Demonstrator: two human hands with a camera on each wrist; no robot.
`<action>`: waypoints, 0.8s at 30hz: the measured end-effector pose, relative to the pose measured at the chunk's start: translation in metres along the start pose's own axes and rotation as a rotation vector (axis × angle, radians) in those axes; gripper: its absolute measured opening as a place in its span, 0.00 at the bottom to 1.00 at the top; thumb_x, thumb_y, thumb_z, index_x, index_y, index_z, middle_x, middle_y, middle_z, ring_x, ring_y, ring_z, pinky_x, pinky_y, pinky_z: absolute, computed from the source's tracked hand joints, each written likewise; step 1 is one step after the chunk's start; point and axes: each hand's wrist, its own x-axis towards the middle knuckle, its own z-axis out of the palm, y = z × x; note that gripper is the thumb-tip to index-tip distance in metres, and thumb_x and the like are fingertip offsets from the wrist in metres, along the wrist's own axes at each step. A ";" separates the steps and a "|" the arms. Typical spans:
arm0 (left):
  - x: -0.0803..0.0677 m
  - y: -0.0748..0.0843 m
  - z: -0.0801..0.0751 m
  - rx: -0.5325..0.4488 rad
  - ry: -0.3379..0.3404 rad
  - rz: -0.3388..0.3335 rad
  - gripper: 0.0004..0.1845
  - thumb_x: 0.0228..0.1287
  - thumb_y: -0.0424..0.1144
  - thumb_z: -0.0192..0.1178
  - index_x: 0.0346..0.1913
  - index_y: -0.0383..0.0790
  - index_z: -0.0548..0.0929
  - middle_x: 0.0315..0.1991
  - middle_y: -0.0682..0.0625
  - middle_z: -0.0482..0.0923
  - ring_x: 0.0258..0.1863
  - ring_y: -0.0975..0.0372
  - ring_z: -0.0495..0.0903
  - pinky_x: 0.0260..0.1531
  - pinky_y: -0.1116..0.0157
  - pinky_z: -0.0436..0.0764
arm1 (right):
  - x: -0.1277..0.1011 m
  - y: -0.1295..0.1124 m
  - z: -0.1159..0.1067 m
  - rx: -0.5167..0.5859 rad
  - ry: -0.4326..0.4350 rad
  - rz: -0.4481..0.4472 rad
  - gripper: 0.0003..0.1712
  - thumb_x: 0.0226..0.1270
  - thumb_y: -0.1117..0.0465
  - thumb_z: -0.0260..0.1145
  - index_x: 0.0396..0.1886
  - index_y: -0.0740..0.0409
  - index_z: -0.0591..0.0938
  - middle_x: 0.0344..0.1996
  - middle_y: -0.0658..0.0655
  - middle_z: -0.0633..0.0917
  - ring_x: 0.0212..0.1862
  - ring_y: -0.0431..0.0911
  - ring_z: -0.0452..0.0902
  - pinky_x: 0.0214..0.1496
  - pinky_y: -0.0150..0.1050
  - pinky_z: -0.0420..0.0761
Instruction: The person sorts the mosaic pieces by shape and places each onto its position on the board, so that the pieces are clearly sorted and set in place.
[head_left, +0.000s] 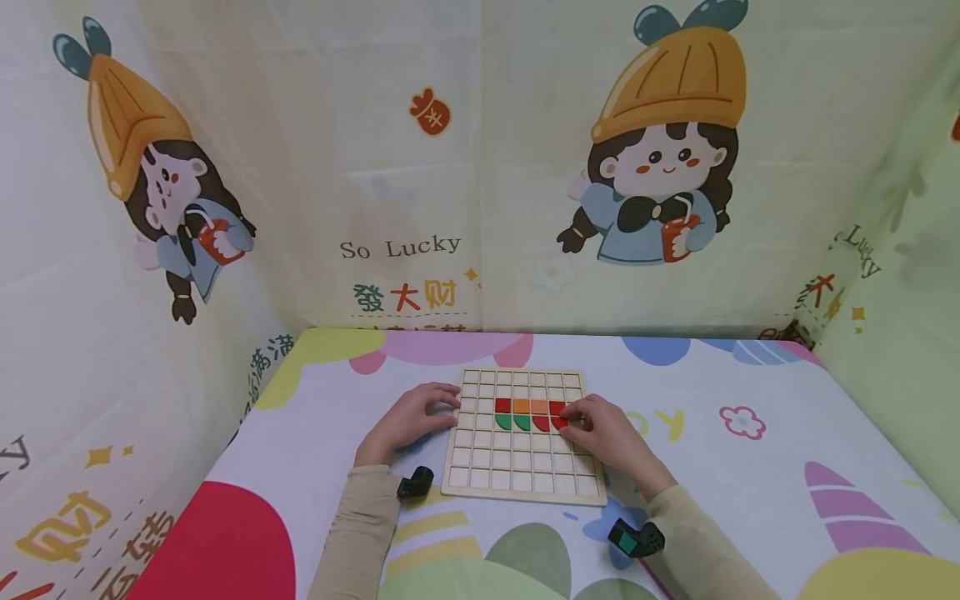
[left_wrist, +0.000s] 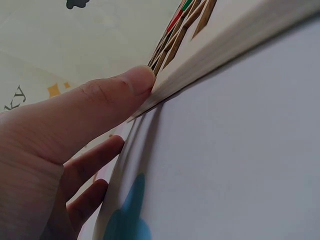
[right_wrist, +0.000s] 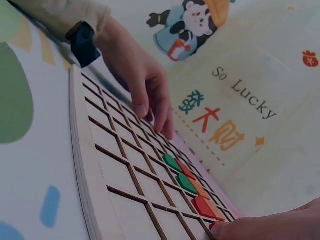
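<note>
wooden grid board (head_left: 517, 467) flat on the patterned tablecloth (head_left: 750, 467), looking thin, stiff and light, best taken by its edges. left hand (head_left: 408, 421) steadying the left edge with straight fingers; right hand (head_left: 611, 437) pressing a small red tile (head_left: 558, 422), probably light and slippery, into a cell.

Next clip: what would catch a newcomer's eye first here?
The wooden grid board in the middle of the patterned table, with red, orange and green pieces in its centre rows. The left hand rests at the board's left edge; the right hand touches the rightmost red piece.
</note>
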 end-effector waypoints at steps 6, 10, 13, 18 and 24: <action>0.000 0.000 0.000 -0.001 0.001 0.006 0.12 0.60 0.39 0.69 0.47 0.44 0.86 0.62 0.51 0.76 0.67 0.53 0.67 0.69 0.51 0.62 | 0.000 0.001 0.000 0.002 0.007 -0.016 0.12 0.60 0.59 0.73 0.43 0.56 0.86 0.34 0.51 0.78 0.32 0.44 0.68 0.32 0.36 0.70; 0.000 0.001 -0.001 -0.005 0.002 0.009 0.12 0.60 0.38 0.69 0.47 0.43 0.86 0.62 0.51 0.76 0.67 0.53 0.67 0.69 0.51 0.62 | 0.000 0.002 0.001 0.001 0.014 -0.026 0.11 0.60 0.59 0.73 0.42 0.56 0.86 0.34 0.51 0.78 0.33 0.43 0.68 0.33 0.36 0.70; -0.001 0.002 -0.001 -0.004 0.002 0.001 0.12 0.60 0.38 0.69 0.47 0.43 0.86 0.62 0.51 0.76 0.68 0.53 0.67 0.69 0.51 0.62 | 0.000 0.003 0.002 0.003 0.014 -0.024 0.12 0.60 0.59 0.73 0.43 0.56 0.86 0.35 0.51 0.79 0.33 0.43 0.68 0.33 0.36 0.70; 0.000 0.002 -0.001 -0.001 0.002 -0.004 0.12 0.60 0.38 0.69 0.47 0.43 0.86 0.62 0.51 0.76 0.68 0.53 0.66 0.69 0.51 0.62 | 0.001 0.003 0.002 0.001 0.014 -0.031 0.11 0.60 0.60 0.72 0.42 0.56 0.86 0.35 0.51 0.79 0.33 0.43 0.68 0.33 0.36 0.70; 0.001 0.001 -0.001 0.000 0.001 -0.006 0.12 0.60 0.38 0.69 0.47 0.43 0.86 0.62 0.52 0.76 0.68 0.54 0.67 0.69 0.52 0.62 | 0.001 0.004 0.002 -0.004 0.021 -0.035 0.11 0.60 0.60 0.72 0.42 0.57 0.86 0.34 0.51 0.79 0.32 0.43 0.68 0.33 0.36 0.71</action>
